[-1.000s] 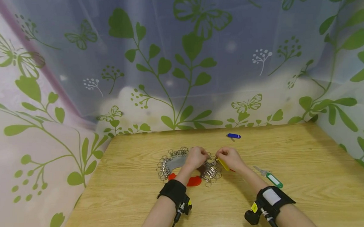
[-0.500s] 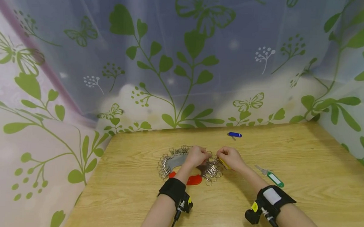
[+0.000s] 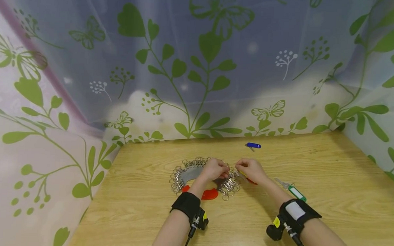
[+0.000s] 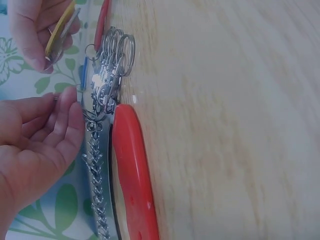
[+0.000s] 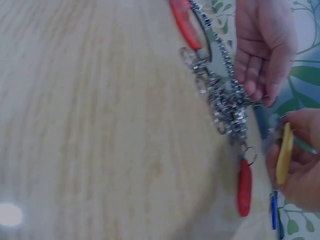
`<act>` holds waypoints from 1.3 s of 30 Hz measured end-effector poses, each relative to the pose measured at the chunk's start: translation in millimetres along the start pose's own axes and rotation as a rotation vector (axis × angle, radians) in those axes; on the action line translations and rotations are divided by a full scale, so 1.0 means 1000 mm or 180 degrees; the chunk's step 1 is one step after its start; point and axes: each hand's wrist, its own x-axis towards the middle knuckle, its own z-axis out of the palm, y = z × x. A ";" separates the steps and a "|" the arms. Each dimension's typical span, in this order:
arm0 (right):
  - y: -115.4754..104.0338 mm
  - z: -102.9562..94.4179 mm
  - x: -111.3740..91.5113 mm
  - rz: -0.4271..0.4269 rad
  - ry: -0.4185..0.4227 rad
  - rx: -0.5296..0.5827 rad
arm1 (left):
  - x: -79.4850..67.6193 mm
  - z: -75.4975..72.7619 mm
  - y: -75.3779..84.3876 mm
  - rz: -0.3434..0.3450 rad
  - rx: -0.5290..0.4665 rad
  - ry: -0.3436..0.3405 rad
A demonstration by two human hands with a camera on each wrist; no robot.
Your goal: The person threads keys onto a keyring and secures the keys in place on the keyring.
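A grey curved band (image 3: 190, 174) with red end pieces (image 3: 210, 194) lies on the table, ringed by several metal snap hooks with split rings (image 3: 229, 185). My left hand (image 3: 215, 169) is over its right part, pinching a small metal piece, probably a split ring, between thumb and fingers. Right beside it, my right hand (image 3: 252, 171) holds a yellow key tag (image 5: 285, 155) with a key on it. The two hands are apart. From a split ring among the hooks hangs a red key tag (image 5: 244, 187). My fingers hide part of the ring being pinched.
Farther back on the wooden table (image 3: 141, 222) lies a blue key tag (image 3: 253, 145) with a key. A green key tag (image 3: 297, 193) with a key lies near my right forearm. A patterned curtain (image 3: 198, 83) borders the table's back.
My right hand has turned the yellow key tag, so less of it shows in the head view and the red tag below is more visible. The left hand has shifted slightly right.
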 end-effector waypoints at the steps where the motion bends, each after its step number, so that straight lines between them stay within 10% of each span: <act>1: 0.000 -0.001 0.001 -0.0014 -0.0052 -0.0058 | 0.000 0.000 0.000 0.0014 -0.0003 0.0000; 11: -0.008 -0.004 0.004 0.0185 -0.0542 -0.0165 | -0.003 -0.002 -0.001 0.0029 -0.0084 -0.0018; 39: -0.011 0.005 0.011 -0.0022 -0.0291 -0.0185 | 0.001 -0.001 -0.004 0.0257 0.0448 0.0092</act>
